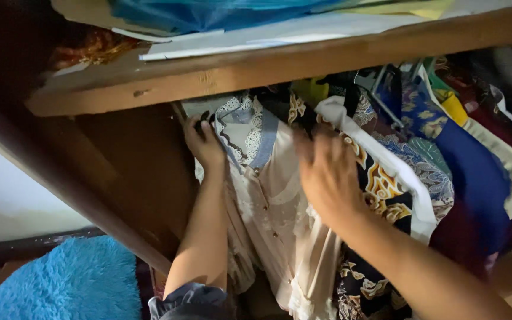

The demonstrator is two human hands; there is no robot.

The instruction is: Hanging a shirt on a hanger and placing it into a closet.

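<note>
Inside the wooden wardrobe [143, 178], a cream satin blouse [280, 219] with a lace-trimmed collar and small buttons hangs at the left end of a packed row of clothes. Its fabric is glossy and creased. The left hand [204, 142] grips its shoulder near the hanger, fingers curled closed. The right hand [327, 178], fingers spread, presses between it and a dark batik shirt [380, 184].

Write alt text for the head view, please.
Two bare hands reach among clothes hanging in a wooden wardrobe: the left hand grips a cream blouse, the right hand rests on a dark patterned shirt.
</note>
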